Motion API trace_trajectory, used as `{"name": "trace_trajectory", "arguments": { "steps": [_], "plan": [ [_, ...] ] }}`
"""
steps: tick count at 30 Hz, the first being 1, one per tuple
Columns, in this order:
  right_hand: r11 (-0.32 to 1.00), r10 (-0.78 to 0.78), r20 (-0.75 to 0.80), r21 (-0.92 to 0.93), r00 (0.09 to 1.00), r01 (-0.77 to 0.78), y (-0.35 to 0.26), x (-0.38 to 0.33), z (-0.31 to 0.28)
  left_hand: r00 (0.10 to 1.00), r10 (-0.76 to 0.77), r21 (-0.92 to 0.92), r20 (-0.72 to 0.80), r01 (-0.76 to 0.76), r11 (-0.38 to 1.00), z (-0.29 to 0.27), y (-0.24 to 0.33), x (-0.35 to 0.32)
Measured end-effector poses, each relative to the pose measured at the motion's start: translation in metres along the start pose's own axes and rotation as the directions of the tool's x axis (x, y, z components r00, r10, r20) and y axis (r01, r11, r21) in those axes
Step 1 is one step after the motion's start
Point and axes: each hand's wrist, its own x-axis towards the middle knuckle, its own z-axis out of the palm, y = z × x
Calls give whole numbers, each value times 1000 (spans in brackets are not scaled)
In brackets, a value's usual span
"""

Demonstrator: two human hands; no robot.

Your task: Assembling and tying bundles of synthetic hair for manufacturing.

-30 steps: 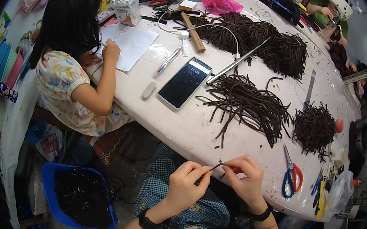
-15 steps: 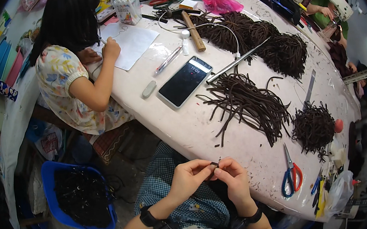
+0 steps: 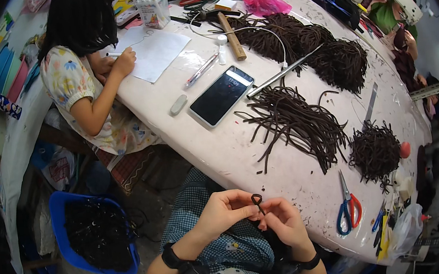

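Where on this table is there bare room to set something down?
Bare patch on the table's near edge, between the phone and the middle cord pile. Another between that pile and the scissors. The far end around the paper and big piles is crowded.

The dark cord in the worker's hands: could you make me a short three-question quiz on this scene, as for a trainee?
1. True or false: both hands pinch one dark cord.
2. What lies on the table nearest the right hand? A) scissors B) phone C) eraser
3. Fill in: the left hand wears a black ___ on its wrist.

Key: 1 true. 2 A, the scissors. 3 watch.
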Motion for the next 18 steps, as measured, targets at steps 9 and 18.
{"name": "trace_trajectory", "arguments": {
  "steps": [9, 18],
  "plan": [
    [923, -192, -77, -352, 978, 154, 6, 4, 1, 999, -50, 89, -11, 51, 995, 5, -4, 4],
    [919, -231, -144, -357, 962, 167, 10, 7, 4, 986, 134, 330, -96, -95, 939, 5, -13, 6]
  ]
}}
